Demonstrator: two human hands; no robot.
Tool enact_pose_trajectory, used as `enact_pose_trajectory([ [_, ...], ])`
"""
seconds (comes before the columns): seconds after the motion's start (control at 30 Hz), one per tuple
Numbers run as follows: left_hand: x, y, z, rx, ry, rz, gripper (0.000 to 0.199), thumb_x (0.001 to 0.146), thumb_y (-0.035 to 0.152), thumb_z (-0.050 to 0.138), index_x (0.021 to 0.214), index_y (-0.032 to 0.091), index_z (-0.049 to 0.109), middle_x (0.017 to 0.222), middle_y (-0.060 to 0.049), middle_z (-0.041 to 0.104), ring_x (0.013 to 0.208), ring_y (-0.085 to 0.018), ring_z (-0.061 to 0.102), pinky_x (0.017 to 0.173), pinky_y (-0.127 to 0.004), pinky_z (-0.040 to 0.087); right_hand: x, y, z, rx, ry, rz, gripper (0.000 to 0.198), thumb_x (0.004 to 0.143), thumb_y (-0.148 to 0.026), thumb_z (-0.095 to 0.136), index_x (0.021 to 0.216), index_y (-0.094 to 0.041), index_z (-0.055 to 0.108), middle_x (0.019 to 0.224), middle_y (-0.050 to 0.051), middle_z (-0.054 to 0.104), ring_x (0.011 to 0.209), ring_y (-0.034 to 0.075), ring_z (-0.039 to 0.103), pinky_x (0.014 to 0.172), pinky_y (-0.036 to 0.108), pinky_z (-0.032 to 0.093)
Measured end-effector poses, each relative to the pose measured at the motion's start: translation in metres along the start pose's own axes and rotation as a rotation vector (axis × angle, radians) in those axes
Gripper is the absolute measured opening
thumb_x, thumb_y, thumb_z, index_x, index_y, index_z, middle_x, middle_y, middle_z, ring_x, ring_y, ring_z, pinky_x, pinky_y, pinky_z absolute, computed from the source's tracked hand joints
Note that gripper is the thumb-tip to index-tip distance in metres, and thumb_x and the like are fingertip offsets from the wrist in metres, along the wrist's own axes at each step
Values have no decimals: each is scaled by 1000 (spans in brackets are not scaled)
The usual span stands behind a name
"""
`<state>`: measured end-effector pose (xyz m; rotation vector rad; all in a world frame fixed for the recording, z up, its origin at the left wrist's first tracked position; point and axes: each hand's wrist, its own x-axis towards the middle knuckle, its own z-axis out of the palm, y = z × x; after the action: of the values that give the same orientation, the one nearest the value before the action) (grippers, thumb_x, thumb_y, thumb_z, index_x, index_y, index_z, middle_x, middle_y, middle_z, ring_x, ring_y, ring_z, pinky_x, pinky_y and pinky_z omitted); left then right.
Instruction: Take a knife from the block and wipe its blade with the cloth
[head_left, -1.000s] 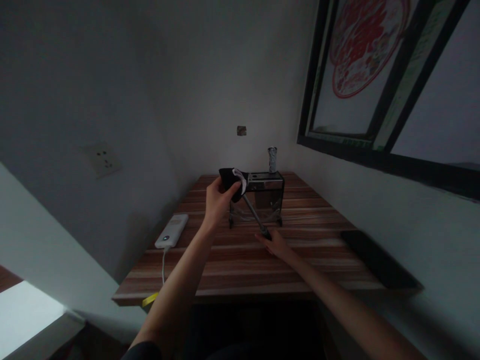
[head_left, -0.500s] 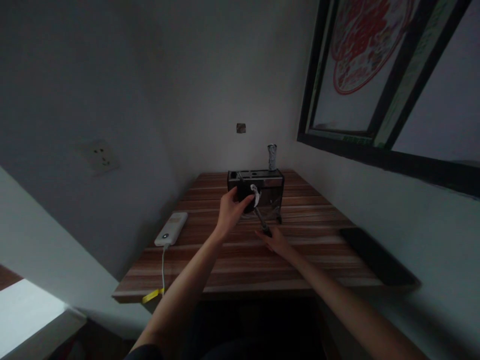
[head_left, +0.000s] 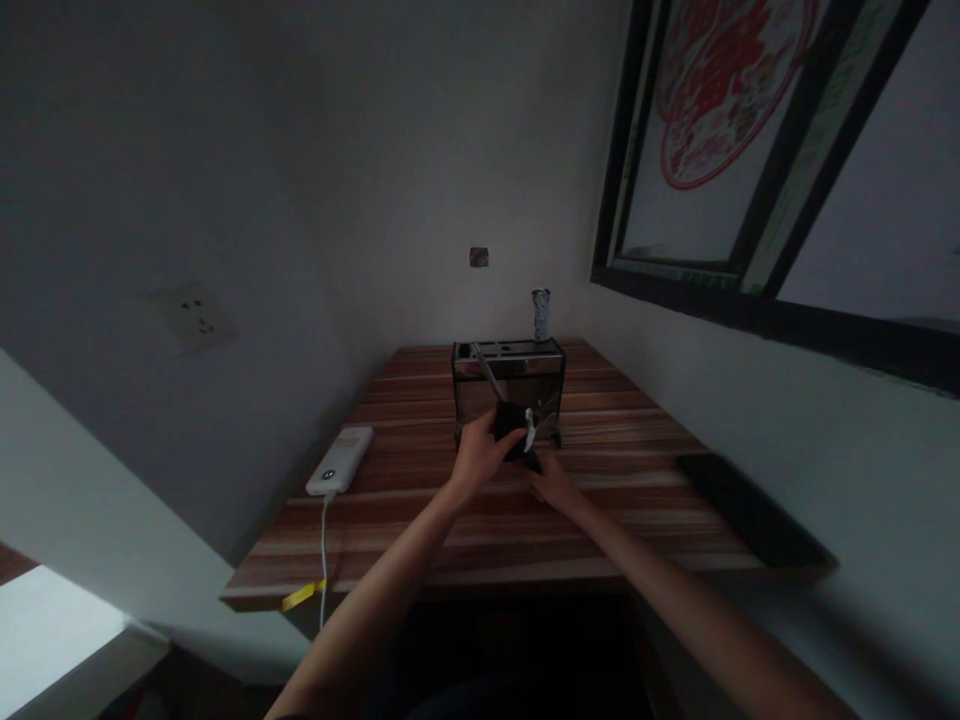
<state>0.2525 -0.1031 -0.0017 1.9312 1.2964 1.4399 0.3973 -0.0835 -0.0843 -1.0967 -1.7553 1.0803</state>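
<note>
My left hand [head_left: 480,455] is closed on a dark, soft-looking pad [head_left: 511,418] with a white patch, which wraps around a long, thin metal tool [head_left: 489,372]. The tool's shaft slants up and left out of the pad, its far end in front of the rack's top. At the lower end, my right hand [head_left: 553,482] grips the dark handle, close beside the left. Just behind both hands stands a black-framed tool rack [head_left: 508,366] with shiny panels. A silvery, textured handle [head_left: 541,315] sticks up from the rack's right end.
A white power bank [head_left: 341,460] with a cable and yellow tag lies on the left of the striped wooden table [head_left: 420,520]. A flat black object [head_left: 754,508] lies along the right edge. Walls flank the table, with a socket [head_left: 193,318] on the left.
My left hand and the dark pad have slid down the shaft toward the handle, uncovering more metal above. My right hand has stayed nearly in place.
</note>
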Motion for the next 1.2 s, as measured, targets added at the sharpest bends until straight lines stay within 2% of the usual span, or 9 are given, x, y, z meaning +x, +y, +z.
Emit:
enact_pose_trajectory([
  [0.17, -8, -11, 11, 47, -42, -40, 26, 69, 33, 67, 89, 16, 63, 81, -7, 69, 73, -21, 63, 64, -28, 48, 3, 9, 2, -3, 50, 0, 5, 68, -21, 49, 65, -17, 52, 39, -7, 39, 37, 9, 37, 39, 20, 28],
  [0.4, -9, -16, 16, 38, -70, -17, 28, 69, 27, 67, 95, 16, 61, 91, -9, 68, 83, -22, 63, 71, -30, 49, 3, 9, 3, 7, 69, -1, 8, 64, -15, 46, 68, -18, 53, 38, -8, 39, 37, 10, 39, 40, 20, 30],
  [0.7, -16, -16, 18, -20, 11, -39, 29, 71, 31, 66, 95, 16, 61, 89, -8, 68, 81, -20, 63, 71, -29, 49, 2, 3, 0, -38, 15, -13, 7, 67, -18, 47, 66, -17, 54, 40, -6, 42, 40, 11, 42, 42, 21, 33],
  [0.9, -16, -14, 19, -122, 86, -126, 31, 67, 30, 69, 93, 14, 62, 88, -7, 68, 80, -19, 63, 70, -27, 49, 2, 0, 0, -32, 38, -64, 9, 65, -19, 50, 70, -16, 58, 53, -2, 54, 49, 13, 48, 47, 22, 37],
  [1.0, -13, -11, 15, -155, 103, -148, 29, 66, 28, 68, 91, 14, 62, 87, -7, 68, 80, -18, 63, 70, -26, 49, 1, -4, 0, -29, 13, -48, 10, 69, -23, 51, 67, -16, 57, 47, -3, 49, 45, 11, 45, 44, 21, 34],
  [1.2, 0, 1, -3, -171, 159, -137, 31, 65, 30, 68, 90, 12, 62, 86, -6, 68, 79, -17, 62, 70, -25, 48, -1, -7, 2, 0, -33, 12, 28, 74, -43, 53, 65, -16, 55, 36, -7, 37, 33, 8, 35, 35, 19, 25],
])
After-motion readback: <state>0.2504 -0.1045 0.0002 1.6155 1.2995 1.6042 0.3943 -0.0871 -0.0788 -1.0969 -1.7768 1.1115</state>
